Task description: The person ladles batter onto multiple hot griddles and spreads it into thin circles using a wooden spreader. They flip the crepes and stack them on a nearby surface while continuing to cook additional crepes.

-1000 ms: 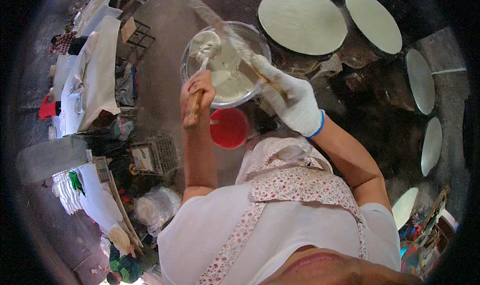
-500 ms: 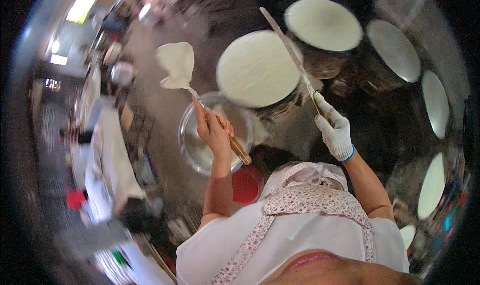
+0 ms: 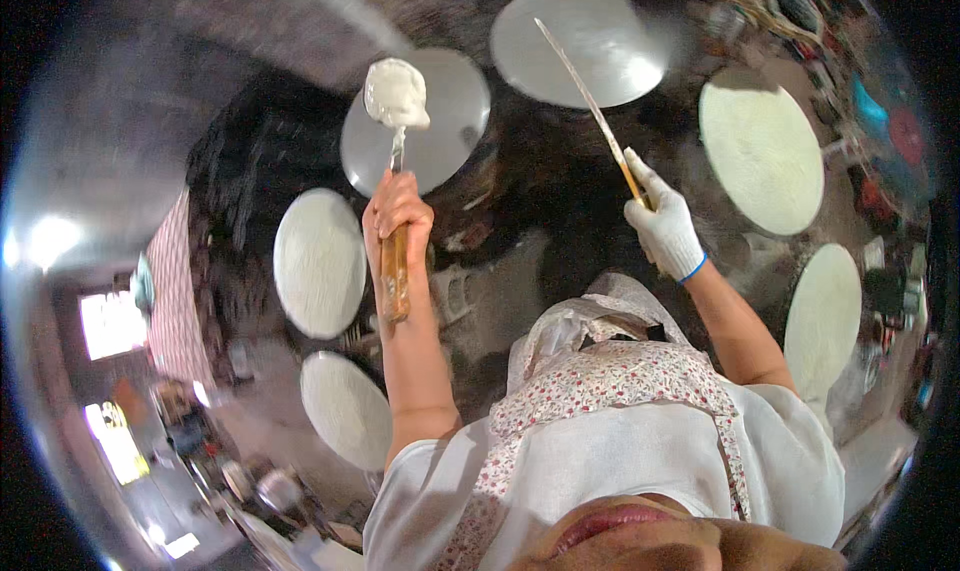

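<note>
Ladle point(image 3: 396, 96) now beyond left hand point(image 3: 398, 208)

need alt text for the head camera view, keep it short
Seen from above, a person's bare left hand holds a wooden-handled ladle heaped with white batter over a bare round griddle. The gloved right hand holds a long thin stick toward another bare griddle. Griddles covered with pale sheets ring them.
</note>
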`<state>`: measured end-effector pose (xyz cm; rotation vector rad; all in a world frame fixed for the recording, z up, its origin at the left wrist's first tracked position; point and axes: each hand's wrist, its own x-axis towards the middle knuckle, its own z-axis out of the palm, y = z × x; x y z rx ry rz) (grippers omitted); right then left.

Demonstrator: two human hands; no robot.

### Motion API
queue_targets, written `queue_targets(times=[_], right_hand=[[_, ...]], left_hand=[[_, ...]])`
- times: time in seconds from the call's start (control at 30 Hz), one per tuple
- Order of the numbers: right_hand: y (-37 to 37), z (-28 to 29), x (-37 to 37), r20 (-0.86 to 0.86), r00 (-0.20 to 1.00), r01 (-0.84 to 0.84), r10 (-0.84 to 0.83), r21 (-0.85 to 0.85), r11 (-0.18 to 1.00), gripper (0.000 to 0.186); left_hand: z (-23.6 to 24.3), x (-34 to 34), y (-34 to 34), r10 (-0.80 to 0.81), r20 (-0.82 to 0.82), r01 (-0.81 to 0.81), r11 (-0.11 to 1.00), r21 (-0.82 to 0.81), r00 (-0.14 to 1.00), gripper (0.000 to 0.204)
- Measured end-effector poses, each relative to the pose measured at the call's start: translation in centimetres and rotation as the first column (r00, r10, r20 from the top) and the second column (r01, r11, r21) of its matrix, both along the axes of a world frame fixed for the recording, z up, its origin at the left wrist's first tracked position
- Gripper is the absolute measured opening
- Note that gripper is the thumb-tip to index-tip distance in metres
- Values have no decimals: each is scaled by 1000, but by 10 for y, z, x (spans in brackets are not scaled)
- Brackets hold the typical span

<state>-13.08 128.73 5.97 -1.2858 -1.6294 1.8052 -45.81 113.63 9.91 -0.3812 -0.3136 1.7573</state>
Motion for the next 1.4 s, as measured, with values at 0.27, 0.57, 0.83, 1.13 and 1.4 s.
queue_targets(times=[0.27, 0.57, 0.83, 1.13, 1.4], right_hand=[[96, 3, 32, 33, 926, 378, -376, -69, 923, 77], [88, -46, 3, 184, 791, 610, -584, -165, 775, 76], [76, -107, -49, 71, 686, 726, -725, -1, 687, 63], [122, -146, -127, 310, 647, 554, -696, 437, 709, 56], [125, -162, -92, 315, 615, 477, -723, 582, 659, 53]], left_hand=[[-54, 41, 271, -401, -590, 218, 908, -357, 701, 21], [-134, 110, 346, -575, -754, -135, 814, -565, -316, 56], [-180, 58, 371, -133, -137, -117, 986, -121, -982, 51], [-152, 7, 413, -179, -677, -385, 907, 168, -714, 57], [-66, -38, 299, -277, -891, -264, 946, -188, -360, 51]])
